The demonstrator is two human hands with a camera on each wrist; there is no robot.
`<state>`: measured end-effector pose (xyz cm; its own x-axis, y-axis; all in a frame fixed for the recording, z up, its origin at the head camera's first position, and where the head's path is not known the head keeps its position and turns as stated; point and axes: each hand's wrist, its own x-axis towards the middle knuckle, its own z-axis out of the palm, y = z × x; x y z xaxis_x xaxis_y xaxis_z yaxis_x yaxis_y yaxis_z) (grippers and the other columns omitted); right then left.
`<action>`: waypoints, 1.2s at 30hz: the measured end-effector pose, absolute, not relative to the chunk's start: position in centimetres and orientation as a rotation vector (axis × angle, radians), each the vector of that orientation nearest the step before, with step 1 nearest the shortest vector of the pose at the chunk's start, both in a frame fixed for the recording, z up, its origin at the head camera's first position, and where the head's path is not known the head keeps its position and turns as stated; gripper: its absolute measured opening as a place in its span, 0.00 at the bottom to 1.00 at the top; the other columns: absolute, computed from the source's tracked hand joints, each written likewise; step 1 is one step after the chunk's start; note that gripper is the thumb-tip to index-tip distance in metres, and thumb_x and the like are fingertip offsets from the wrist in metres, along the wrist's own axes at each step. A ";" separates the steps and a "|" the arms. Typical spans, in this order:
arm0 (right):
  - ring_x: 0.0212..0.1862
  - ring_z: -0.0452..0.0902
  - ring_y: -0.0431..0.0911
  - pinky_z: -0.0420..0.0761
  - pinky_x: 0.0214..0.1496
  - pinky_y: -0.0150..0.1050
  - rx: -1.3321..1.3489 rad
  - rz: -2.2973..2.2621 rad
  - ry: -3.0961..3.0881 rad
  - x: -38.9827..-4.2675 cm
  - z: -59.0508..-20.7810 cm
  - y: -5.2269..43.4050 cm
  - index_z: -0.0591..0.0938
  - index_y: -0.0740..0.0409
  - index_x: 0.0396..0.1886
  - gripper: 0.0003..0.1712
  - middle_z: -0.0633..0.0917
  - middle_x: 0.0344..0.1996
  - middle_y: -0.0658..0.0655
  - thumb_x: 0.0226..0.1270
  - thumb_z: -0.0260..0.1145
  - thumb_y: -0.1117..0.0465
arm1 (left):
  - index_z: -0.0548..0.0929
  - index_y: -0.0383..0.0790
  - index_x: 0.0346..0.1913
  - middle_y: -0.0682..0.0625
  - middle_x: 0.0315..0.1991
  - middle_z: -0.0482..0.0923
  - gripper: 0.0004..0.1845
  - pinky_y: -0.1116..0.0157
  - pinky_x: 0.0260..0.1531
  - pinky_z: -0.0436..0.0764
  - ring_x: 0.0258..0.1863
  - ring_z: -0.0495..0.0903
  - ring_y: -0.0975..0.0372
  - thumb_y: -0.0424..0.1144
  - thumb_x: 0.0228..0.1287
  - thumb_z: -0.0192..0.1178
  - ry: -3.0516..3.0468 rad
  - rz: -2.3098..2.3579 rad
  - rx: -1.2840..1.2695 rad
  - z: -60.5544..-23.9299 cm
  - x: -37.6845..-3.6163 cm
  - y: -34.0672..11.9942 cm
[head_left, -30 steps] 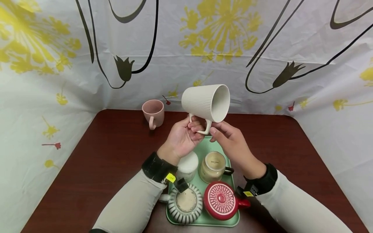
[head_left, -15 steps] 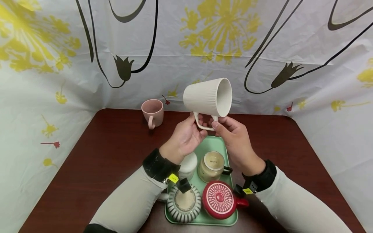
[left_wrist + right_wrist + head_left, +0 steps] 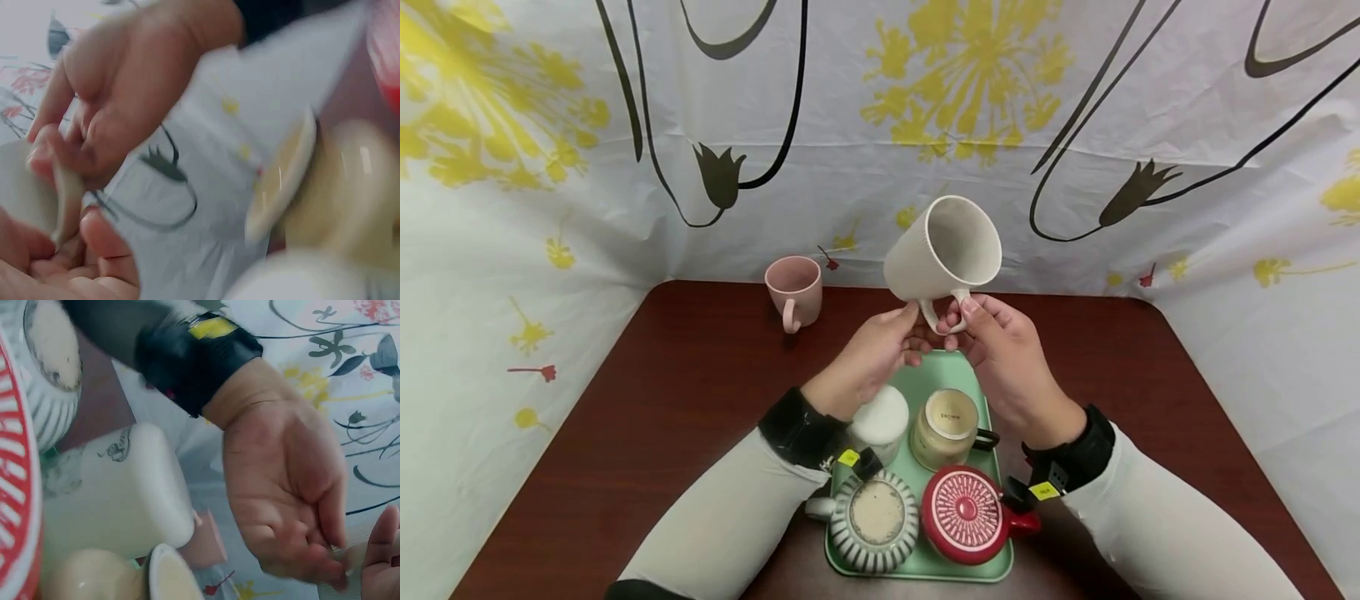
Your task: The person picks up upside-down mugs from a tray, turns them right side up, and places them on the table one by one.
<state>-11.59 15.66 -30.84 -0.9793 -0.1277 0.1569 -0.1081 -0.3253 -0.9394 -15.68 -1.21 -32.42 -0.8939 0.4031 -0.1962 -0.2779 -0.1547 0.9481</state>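
A white ribbed mug (image 3: 917, 258) is held up above the far end of the green tray, tilted, its mouth facing up and right toward the head camera. My right hand (image 3: 1015, 358) pinches its handle (image 3: 961, 312) near the rim, the thumb on the outer side. At the base end of the handle my left hand (image 3: 872, 354) also grips, thumb on top and fingers partly hidden behind. In the left wrist view, the mug's handle (image 3: 67, 200) runs between the fingertips of both hands. The right wrist view shows the left palm (image 3: 281, 469) with fingers bent toward the mug.
Below the hands, the green tray (image 3: 925, 571) bears upside-down cups: a white one (image 3: 882, 417), a beige one (image 3: 947, 429), a grey-striped one (image 3: 876, 521) and a red one (image 3: 967, 515). A pink mug (image 3: 795, 292) stands upright at the table's back left. Patterned cloth (image 3: 880, 125) hangs behind.
The white mug has turned from lying sideways so that its mouth now faces the head camera more. The right hand has moved up onto the handle; the left hand has shifted its fingers there.
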 end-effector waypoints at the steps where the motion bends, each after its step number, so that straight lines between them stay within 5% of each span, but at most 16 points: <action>1: 0.40 0.80 0.40 0.82 0.43 0.31 -0.311 -2.515 1.820 -11.6 -30.9 15.7 0.80 0.58 0.41 0.11 0.83 0.34 0.50 0.83 0.57 0.58 | 0.80 0.29 0.60 0.52 0.35 0.80 0.25 0.71 0.31 0.75 0.33 0.77 0.65 0.46 0.87 0.40 1.773 2.040 0.148 -32.6 -15.7 -1.6; 9: 0.40 0.79 0.41 0.80 0.42 0.31 -0.286 -2.433 1.852 -12.1 -31.3 15.9 0.79 0.59 0.40 0.11 0.82 0.34 0.51 0.83 0.57 0.58 | 0.85 0.35 0.57 0.48 0.42 0.82 0.26 0.69 0.32 0.76 0.36 0.77 0.62 0.51 0.86 0.42 2.137 1.817 0.232 -33.0 -15.6 -5.4; 20: 0.40 0.77 0.43 0.79 0.42 0.30 -0.193 -2.267 1.898 -15.6 -30.2 14.9 0.78 0.66 0.45 0.14 0.81 0.36 0.53 0.83 0.57 0.57 | 0.82 0.46 0.61 0.48 0.57 0.81 0.20 0.49 0.60 0.79 0.57 0.81 0.53 0.55 0.82 0.50 2.881 1.156 0.293 -36.0 -13.5 -11.3; 28: 0.44 0.80 0.45 0.79 0.44 0.29 -0.066 -2.171 1.907 -19.4 -30.3 12.5 0.74 0.75 0.51 0.17 0.78 0.37 0.54 0.83 0.56 0.60 | 0.80 0.40 0.65 0.41 0.57 0.80 0.22 0.47 0.51 0.84 0.53 0.83 0.49 0.51 0.80 0.55 3.056 0.819 0.340 -39.1 -13.0 -13.4; 36: 0.45 0.78 0.44 0.80 0.45 0.30 0.092 -2.078 1.815 -22.9 -31.9 10.3 0.75 0.67 0.47 0.11 0.76 0.40 0.56 0.84 0.53 0.61 | 0.80 0.37 0.63 0.40 0.56 0.80 0.23 0.47 0.50 0.84 0.55 0.82 0.49 0.52 0.80 0.56 3.085 0.712 0.370 -40.0 -13.3 -13.5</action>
